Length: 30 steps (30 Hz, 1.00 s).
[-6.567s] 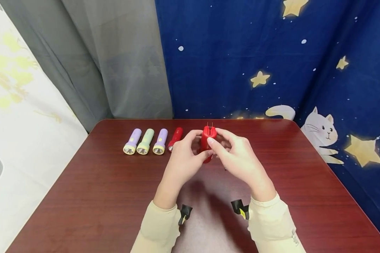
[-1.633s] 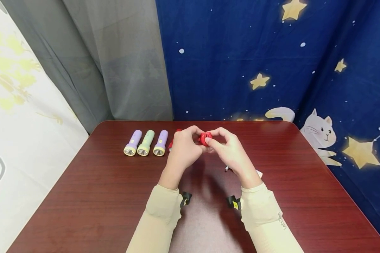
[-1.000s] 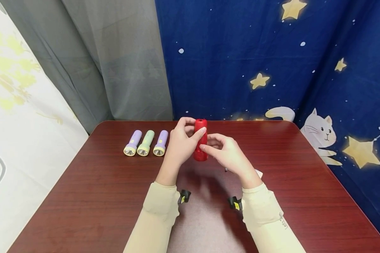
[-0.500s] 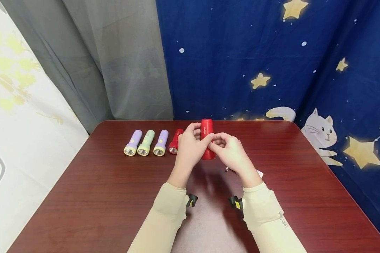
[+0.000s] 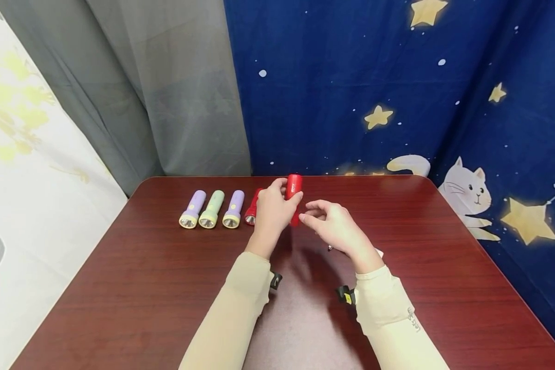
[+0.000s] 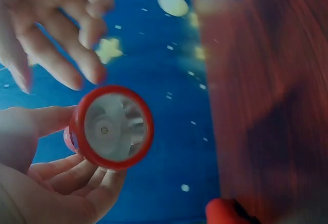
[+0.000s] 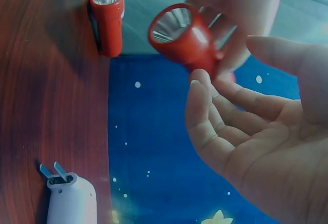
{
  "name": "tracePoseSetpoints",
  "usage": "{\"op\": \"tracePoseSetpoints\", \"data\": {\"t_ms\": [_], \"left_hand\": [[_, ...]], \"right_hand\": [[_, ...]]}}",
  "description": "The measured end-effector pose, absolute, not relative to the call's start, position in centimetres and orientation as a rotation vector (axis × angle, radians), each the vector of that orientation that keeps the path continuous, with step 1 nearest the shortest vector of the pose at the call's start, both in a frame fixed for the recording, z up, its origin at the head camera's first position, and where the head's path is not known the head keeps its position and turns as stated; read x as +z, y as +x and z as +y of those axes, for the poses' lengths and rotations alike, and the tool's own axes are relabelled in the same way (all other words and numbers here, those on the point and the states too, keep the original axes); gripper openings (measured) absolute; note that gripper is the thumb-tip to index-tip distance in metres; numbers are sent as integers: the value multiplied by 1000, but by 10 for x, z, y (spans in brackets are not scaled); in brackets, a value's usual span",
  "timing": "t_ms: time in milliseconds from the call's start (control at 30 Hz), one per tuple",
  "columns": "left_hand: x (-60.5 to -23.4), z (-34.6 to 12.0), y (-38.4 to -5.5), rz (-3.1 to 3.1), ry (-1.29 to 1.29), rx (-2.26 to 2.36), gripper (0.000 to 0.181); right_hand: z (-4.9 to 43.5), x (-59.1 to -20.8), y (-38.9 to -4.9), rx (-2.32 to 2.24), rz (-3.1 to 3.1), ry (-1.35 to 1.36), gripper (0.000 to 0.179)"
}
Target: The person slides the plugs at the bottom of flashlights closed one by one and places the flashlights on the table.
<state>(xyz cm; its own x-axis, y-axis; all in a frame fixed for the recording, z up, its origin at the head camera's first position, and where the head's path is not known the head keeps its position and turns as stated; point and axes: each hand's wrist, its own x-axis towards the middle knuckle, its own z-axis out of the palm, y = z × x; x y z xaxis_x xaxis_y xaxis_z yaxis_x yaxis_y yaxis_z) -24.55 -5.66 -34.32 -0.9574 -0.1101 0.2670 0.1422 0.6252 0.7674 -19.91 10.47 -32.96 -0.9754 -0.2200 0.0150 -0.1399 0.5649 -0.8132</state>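
Observation:
My left hand (image 5: 274, 208) grips a red flashlight (image 5: 294, 185) around its body, above the table near the far edge. Its tail end points up and its head down. In the left wrist view the round lens (image 6: 115, 126) with its red rim faces the camera. My right hand (image 5: 336, 226) is just to the right of the flashlight, fingers bent loosely and holding nothing. In the right wrist view a gap shows between most of its fingers and the flashlight (image 7: 192, 42), with the index fingertip overlapping it.
On the table (image 5: 143, 288), a second red flashlight (image 5: 251, 211) lies partly hidden by my left hand. Left of it are a purple one (image 5: 233, 208), a green one (image 5: 213, 208) and another purple one (image 5: 193, 208). A white device with two prongs (image 7: 72, 201) lies beneath my right wrist.
Both hands held the flashlight earlier, first with two prongs sticking out of its end; none show now. It has since been turned tail-up. My right hand has let go and the left moved slightly left.

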Motion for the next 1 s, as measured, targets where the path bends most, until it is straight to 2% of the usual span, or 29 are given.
{"op": "tracePoseSetpoints", "data": {"t_ms": [200, 400, 633, 1000], "left_hand": [[-362, -63, -280, -2740, 77, -1080, 55], [-376, -67, -301, -2857, 141, -995, 51], [-382, -67, -314, -2883, 153, -896, 39], [-387, -69, -325, -2948, 153, -851, 41]], "right_hand": [[106, -336, -199, -1296, 2696, -336, 44], [111, -339, -200, -1215, 2717, -369, 40], [117, -338, -200, -1198, 2707, -357, 41], [124, -337, -199, -1202, 2686, -313, 44]]}}
